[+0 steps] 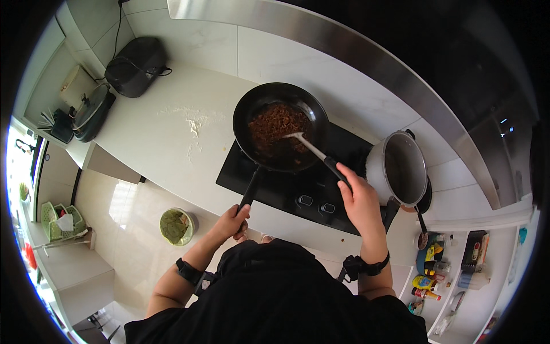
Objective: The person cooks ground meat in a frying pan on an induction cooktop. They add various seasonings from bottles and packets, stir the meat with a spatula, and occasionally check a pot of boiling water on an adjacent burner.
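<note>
A black frying pan (242, 129) stands over the far left part of the black cooktop (275, 189). My left hand (232, 222) grips the end of the pan's handle (250, 189). Dark brown minced food (275, 122) covers part of the pan's bottom. My right hand (357, 198) is closed around the black handle of a metal spatula (313, 148). The spatula's blade rests in the food near the pan's middle, and its tip is partly hidden there.
A deep grey pot (401, 167) stands right of the cooktop, close to my right hand. White powder (194, 124) is scattered on the counter (172, 150). A black appliance (136, 66) sits at the back left. A waste bin (191, 228) stands on the floor; bottles (425, 283) fill shelves at right.
</note>
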`<action>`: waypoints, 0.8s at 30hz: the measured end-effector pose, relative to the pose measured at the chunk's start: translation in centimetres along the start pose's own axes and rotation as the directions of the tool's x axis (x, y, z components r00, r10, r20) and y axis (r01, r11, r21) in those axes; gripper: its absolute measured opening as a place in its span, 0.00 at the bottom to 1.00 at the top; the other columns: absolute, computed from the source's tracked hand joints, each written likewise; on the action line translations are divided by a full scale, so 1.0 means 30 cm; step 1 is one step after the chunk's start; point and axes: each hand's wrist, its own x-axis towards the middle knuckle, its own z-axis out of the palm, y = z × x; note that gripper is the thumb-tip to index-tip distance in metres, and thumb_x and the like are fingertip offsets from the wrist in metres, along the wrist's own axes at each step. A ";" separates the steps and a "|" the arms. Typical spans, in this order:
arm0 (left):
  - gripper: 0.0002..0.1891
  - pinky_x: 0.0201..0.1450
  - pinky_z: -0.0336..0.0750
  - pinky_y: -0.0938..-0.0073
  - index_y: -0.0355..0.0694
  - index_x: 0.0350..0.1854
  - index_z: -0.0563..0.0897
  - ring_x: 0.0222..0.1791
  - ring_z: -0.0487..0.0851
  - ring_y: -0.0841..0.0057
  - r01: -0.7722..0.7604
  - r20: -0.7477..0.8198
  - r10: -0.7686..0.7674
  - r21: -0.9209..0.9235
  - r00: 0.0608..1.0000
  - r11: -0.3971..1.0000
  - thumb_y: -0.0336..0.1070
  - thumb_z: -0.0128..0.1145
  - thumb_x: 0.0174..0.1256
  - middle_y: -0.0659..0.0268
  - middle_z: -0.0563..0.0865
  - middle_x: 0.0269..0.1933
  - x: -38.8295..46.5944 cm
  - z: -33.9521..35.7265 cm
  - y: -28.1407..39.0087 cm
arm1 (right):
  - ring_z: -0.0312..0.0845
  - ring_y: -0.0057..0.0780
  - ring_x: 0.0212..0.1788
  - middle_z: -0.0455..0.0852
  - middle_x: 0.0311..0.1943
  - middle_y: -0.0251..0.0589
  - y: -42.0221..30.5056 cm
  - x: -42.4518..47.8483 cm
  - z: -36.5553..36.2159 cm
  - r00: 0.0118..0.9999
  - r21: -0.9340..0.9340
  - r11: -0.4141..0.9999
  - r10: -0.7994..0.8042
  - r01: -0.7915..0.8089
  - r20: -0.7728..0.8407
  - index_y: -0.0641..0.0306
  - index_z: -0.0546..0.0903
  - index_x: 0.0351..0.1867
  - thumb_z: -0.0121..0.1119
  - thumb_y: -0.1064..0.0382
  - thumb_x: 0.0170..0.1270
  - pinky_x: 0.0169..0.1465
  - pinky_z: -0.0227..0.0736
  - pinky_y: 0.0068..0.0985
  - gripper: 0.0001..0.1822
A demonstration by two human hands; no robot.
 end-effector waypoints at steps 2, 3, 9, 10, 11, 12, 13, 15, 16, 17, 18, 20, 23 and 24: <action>0.31 0.21 0.68 0.77 0.37 0.50 0.74 0.17 0.76 0.79 -0.015 0.025 0.016 -0.013 1.000 1.000 0.68 0.43 0.79 0.64 0.80 0.27 0.008 -0.012 -0.022 | 0.84 0.49 0.35 0.86 0.36 0.49 -0.017 0.023 0.000 0.998 0.069 0.996 0.052 -0.050 -0.028 0.50 0.76 0.69 0.59 0.63 0.74 0.39 0.80 0.39 0.23; 0.33 0.24 0.72 0.78 0.37 0.53 0.74 0.20 0.79 0.78 -0.018 0.028 0.019 -0.015 0.999 1.000 0.69 0.40 0.79 0.62 0.83 0.29 0.014 -0.014 -0.024 | 0.84 0.49 0.35 0.85 0.36 0.49 -0.009 0.035 0.035 0.997 0.072 0.997 0.035 -0.030 -0.066 0.50 0.75 0.70 0.59 0.63 0.74 0.39 0.80 0.39 0.23; 0.36 0.36 0.81 0.78 0.37 0.58 0.75 0.33 0.87 0.77 -0.070 0.048 0.069 0.014 0.996 0.997 0.70 0.36 0.79 0.60 0.87 0.41 -0.024 -0.053 -0.017 | 0.83 0.51 0.39 0.85 0.38 0.49 0.057 -0.006 0.194 0.993 -0.024 0.996 0.085 -0.084 0.079 0.47 0.76 0.69 0.60 0.65 0.73 0.43 0.79 0.41 0.24; 0.37 0.38 0.81 0.77 0.36 0.61 0.77 0.35 0.87 0.76 -0.076 0.048 0.076 0.001 0.996 0.997 0.70 0.35 0.80 0.60 0.87 0.42 -0.022 -0.073 -0.030 | 0.82 0.50 0.35 0.82 0.34 0.48 0.053 -0.018 0.161 1.000 -0.003 1.000 0.016 -0.016 0.009 0.47 0.75 0.70 0.60 0.65 0.73 0.39 0.78 0.41 0.25; 0.37 0.39 0.81 0.76 0.36 0.61 0.77 0.36 0.87 0.76 -0.083 0.012 0.083 -0.003 0.996 0.997 0.70 0.35 0.80 0.61 0.87 0.42 -0.033 -0.090 -0.041 | 0.80 0.49 0.30 0.80 0.31 0.47 0.052 -0.030 0.125 0.997 0.013 0.999 -0.051 0.052 -0.062 0.47 0.75 0.70 0.60 0.64 0.72 0.34 0.77 0.41 0.25; 0.38 0.40 0.81 0.76 0.36 0.62 0.78 0.37 0.86 0.76 -0.091 -0.016 0.091 -0.006 0.996 0.996 0.70 0.35 0.80 0.61 0.87 0.42 -0.046 -0.095 -0.034 | 0.80 0.48 0.32 0.79 0.32 0.47 0.041 -0.045 0.083 1.000 0.047 0.999 0.008 -0.007 -0.013 0.47 0.75 0.71 0.61 0.65 0.72 0.36 0.77 0.41 0.26; 0.38 0.41 0.81 0.76 0.35 0.63 0.78 0.38 0.86 0.76 -0.099 -0.044 0.099 -0.009 0.994 0.995 0.69 0.35 0.80 0.61 0.87 0.42 -0.057 -0.101 -0.033 | 0.80 0.49 0.32 0.79 0.32 0.47 0.049 -0.062 0.094 1.000 0.060 0.998 0.015 -0.014 -0.016 0.46 0.74 0.71 0.61 0.65 0.72 0.36 0.77 0.41 0.27; 0.38 0.43 0.81 0.75 0.34 0.64 0.79 0.39 0.85 0.76 -0.055 -0.095 0.051 -0.042 0.994 0.998 0.68 0.37 0.81 0.63 0.86 0.42 -0.040 -0.143 -0.074 | 0.80 0.49 0.34 0.79 0.33 0.47 0.080 -0.098 0.144 0.999 0.081 0.996 0.032 -0.030 -0.023 0.46 0.73 0.73 0.61 0.65 0.72 0.37 0.77 0.40 0.28; 0.38 0.42 0.81 0.75 0.34 0.63 0.79 0.39 0.85 0.76 -0.048 -0.109 0.043 -0.050 0.993 0.998 0.68 0.37 0.81 0.63 0.85 0.42 -0.040 -0.153 -0.079 | 0.80 0.49 0.36 0.80 0.35 0.48 0.097 -0.113 0.181 0.998 0.131 0.990 0.048 -0.053 0.037 0.46 0.70 0.76 0.61 0.65 0.72 0.40 0.78 0.39 0.31; 0.37 0.42 0.81 0.75 0.33 0.63 0.79 0.38 0.85 0.75 -0.042 -0.122 0.035 -0.057 0.992 0.997 0.68 0.38 0.81 0.63 0.85 0.43 -0.037 -0.166 -0.087 | 0.83 0.48 0.36 0.84 0.39 0.50 0.124 -0.135 0.228 0.998 0.174 0.984 0.017 -0.028 0.061 0.48 0.63 0.80 0.62 0.66 0.70 0.40 0.79 0.38 0.37; 0.34 0.42 0.81 0.75 0.35 0.64 0.79 0.39 0.86 0.75 -0.019 -0.116 0.010 -0.077 0.993 0.997 0.64 0.39 0.82 0.61 0.86 0.46 -0.022 -0.194 -0.120 | 0.85 0.45 0.37 0.85 0.45 0.51 0.120 -0.148 0.252 0.974 0.316 0.930 0.138 -0.190 0.177 0.49 0.58 0.81 0.63 0.67 0.69 0.42 0.80 0.36 0.42; 0.30 0.40 0.80 0.76 0.38 0.64 0.79 0.37 0.87 0.77 -0.064 -0.176 0.066 0.017 0.982 0.998 0.60 0.40 0.83 0.61 0.87 0.47 0.003 -0.223 -0.170 | 0.89 0.40 0.39 0.86 0.53 0.52 0.114 -0.178 0.277 0.905 0.477 0.785 0.246 -0.395 0.346 0.49 0.50 0.83 0.65 0.69 0.67 0.44 0.82 0.33 0.48; 0.25 0.48 0.83 0.63 0.39 0.70 0.74 0.49 0.88 0.62 -0.127 -0.250 0.277 0.487 0.928 0.864 0.45 0.51 0.76 0.55 0.81 0.63 0.077 -0.306 -0.318 | 0.91 0.37 0.42 0.83 0.60 0.54 0.130 -0.234 0.293 0.844 0.534 0.673 0.279 -0.512 0.458 0.51 0.44 0.84 0.65 0.70 0.66 0.48 0.84 0.30 0.52; 0.27 0.51 0.83 0.58 0.39 0.72 0.71 0.53 0.86 0.57 -0.150 -0.216 0.437 0.734 0.873 0.662 0.43 0.53 0.74 0.54 0.77 0.68 0.075 -0.302 -0.333 | 0.91 0.36 0.42 0.83 0.62 0.55 0.141 -0.251 0.294 0.820 0.506 0.668 0.300 -0.545 0.487 0.52 0.43 0.84 0.65 0.70 0.65 0.49 0.84 0.29 0.52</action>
